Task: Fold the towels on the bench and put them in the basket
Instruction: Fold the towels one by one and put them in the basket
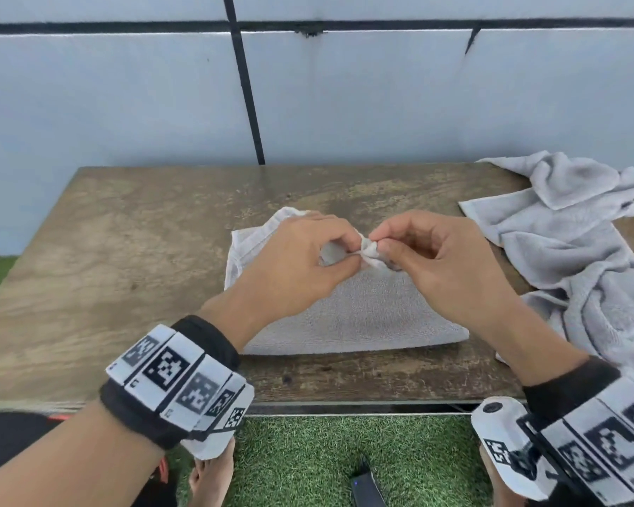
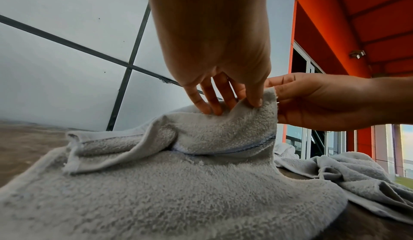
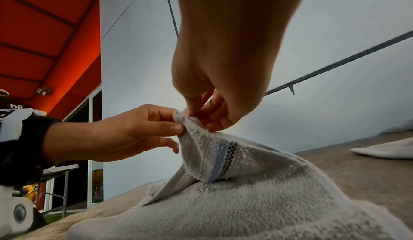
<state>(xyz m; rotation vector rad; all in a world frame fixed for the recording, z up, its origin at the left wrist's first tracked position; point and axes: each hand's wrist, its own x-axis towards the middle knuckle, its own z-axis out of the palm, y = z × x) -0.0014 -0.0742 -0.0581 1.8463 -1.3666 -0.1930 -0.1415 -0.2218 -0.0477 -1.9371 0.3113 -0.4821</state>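
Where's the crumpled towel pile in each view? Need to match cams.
Head: crumpled towel pile at right edge of the bench.
Left wrist: lower right, behind the pinched towel.
Right wrist: a flat pale towel edge at far right, probably it.
Shared landmark: the pinched towel corner.

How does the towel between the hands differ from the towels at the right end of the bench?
The towel between the hands lies mostly flat, one corner raised; the pile on the right is crumpled. Left hand and right hand pinch the first; nothing touches the pile. Both are grey terry and lie on the bench.
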